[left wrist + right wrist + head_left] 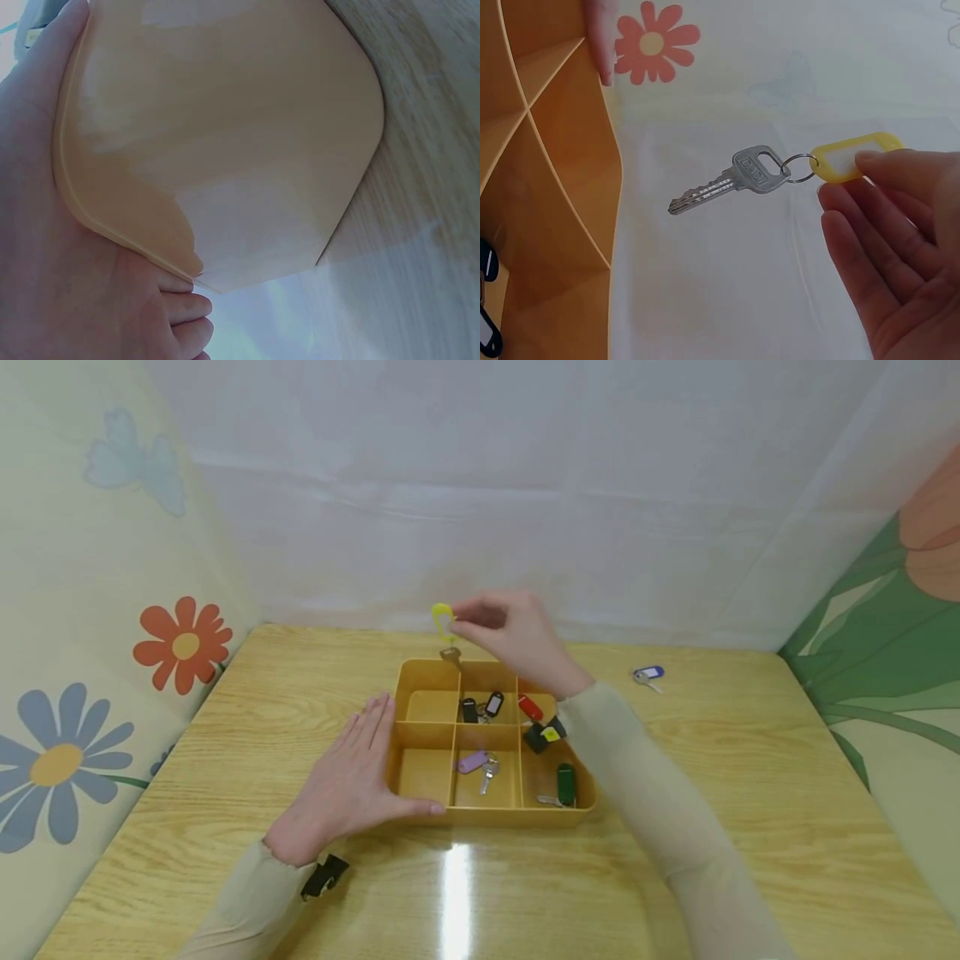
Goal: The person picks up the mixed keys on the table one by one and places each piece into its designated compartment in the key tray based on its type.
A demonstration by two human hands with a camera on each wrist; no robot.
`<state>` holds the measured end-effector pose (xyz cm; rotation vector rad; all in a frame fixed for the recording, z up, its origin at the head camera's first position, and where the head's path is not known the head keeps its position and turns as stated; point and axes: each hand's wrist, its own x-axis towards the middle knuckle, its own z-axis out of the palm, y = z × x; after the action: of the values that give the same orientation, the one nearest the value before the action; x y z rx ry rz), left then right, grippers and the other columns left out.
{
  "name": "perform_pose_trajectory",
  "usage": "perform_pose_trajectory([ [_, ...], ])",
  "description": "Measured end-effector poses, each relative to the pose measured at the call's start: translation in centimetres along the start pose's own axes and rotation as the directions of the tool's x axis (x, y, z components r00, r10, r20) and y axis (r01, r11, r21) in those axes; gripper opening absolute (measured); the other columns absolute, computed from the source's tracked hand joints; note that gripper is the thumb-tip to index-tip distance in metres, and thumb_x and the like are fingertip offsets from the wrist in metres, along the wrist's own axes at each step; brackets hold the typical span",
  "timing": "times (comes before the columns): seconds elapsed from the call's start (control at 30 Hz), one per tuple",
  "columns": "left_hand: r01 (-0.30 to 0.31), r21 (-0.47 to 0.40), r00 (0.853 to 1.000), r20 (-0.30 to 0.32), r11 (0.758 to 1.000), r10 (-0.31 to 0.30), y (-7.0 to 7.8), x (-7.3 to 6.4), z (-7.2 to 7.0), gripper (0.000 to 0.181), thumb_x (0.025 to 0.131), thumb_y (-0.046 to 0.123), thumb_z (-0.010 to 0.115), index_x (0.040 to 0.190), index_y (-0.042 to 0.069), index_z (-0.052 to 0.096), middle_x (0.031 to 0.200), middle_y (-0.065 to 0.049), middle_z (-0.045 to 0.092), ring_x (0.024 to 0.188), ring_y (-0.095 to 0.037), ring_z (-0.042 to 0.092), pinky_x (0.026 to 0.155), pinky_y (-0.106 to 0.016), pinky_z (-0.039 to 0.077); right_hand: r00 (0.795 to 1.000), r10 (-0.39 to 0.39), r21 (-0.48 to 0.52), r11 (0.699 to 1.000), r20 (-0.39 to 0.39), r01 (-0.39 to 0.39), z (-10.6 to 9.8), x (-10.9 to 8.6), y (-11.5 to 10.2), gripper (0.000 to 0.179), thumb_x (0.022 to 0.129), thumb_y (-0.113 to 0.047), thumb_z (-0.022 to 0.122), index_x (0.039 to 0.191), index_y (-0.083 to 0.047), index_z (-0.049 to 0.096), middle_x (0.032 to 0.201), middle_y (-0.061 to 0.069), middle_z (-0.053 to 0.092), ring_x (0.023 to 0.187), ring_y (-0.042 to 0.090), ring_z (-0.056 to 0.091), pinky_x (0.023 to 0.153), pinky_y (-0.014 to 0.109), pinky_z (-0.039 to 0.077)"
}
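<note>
My right hand pinches a yellow key tag between thumb and fingers, above the back left part of a yellow-orange divided tray. A silver key hangs from the tag by a ring. Spread over the tray's front left corner, my left hand rests with straight fingers along the left rim and the thumb on the front rim. Inside the tray lie black key tags in the back middle compartment, a purple key tag with a key in the front middle, a red tag and a green tag at the right.
A blue key tag with a key lies on the wooden table, back right of the tray. Behind the table hangs a white cloth. Flower-patterned panels stand on both sides. A black buckle sits at the left cuff.
</note>
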<state>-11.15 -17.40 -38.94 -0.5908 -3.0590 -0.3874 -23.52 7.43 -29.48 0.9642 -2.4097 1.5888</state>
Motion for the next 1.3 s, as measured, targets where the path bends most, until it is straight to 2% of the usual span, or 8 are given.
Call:
perform_pose_trajectory([
  [0.23,0.002,-0.002,1.000,0.007,1.000,-0.002,0.0,0.0,-0.1,0.150,0.063,0.099,0.052,0.161,0.004,-0.011,0.168,-0.016,-0.008,0.154,-0.031,-0.001,0.124,-0.050,0.010,1.000,0.003,-0.017,1.000,0.025,-0.002,0.9,1.1,0.3,0.022,0.095,-0.019,0.075,0.114,-0.008,0.076,0.106,0.001,0.076,0.091,0.007,0.070,0.083,0.025,0.058],
  [0.33,0.003,-0.005,1.000,0.007,1.000,-0.003,-0.1,0.0,-0.1,0.150,0.063,0.099,0.052,0.161,0.004,-0.010,0.168,-0.016,-0.007,0.154,-0.031,-0.001,0.124,-0.050,0.010,0.999,0.007,-0.042,0.999,0.034,-0.006,1.5,1.4,0.6,0.023,0.095,-0.019,0.075,0.115,-0.006,0.075,0.103,-0.003,0.075,0.089,0.006,0.069,0.082,0.024,0.058],
  [0.6,0.000,-0.004,1.000,0.011,1.000,0.000,-0.2,0.0,-0.1,0.149,0.064,0.098,0.053,0.160,0.002,-0.009,0.167,-0.017,-0.007,0.154,-0.031,-0.001,0.124,-0.050,0.010,0.988,0.082,-0.072,0.995,0.127,-0.074,3.1,1.6,1.5,0.023,0.096,-0.019,0.074,0.116,-0.007,0.075,0.103,-0.003,0.074,0.091,0.007,0.068,0.084,0.022,0.056],
  [0.9,0.006,-0.003,1.000,0.010,1.000,-0.006,-0.2,0.0,-0.1,0.150,0.064,0.099,0.052,0.161,0.002,-0.009,0.167,-0.017,-0.007,0.154,-0.031,-0.001,0.124,-0.050,0.009,0.963,0.149,-0.182,0.977,0.226,-0.108,3.6,1.4,2.9,0.034,0.100,-0.020,0.070,0.131,-0.008,0.069,0.123,0.006,0.071,0.104,0.011,0.066,0.092,0.022,0.053],
  [1.3,0.005,-0.001,1.000,-0.002,1.000,-0.005,-0.1,0.0,0.0,0.149,0.064,0.099,0.051,0.160,0.005,-0.012,0.167,-0.016,-0.008,0.154,-0.031,-0.001,0.124,-0.049,0.009,0.969,0.167,-0.208,0.970,0.182,-0.128,1.8,0.6,2.6,0.035,0.102,-0.029,0.066,0.132,-0.013,0.069,0.126,0.002,0.070,0.109,0.010,0.064,0.096,0.025,0.051],
])
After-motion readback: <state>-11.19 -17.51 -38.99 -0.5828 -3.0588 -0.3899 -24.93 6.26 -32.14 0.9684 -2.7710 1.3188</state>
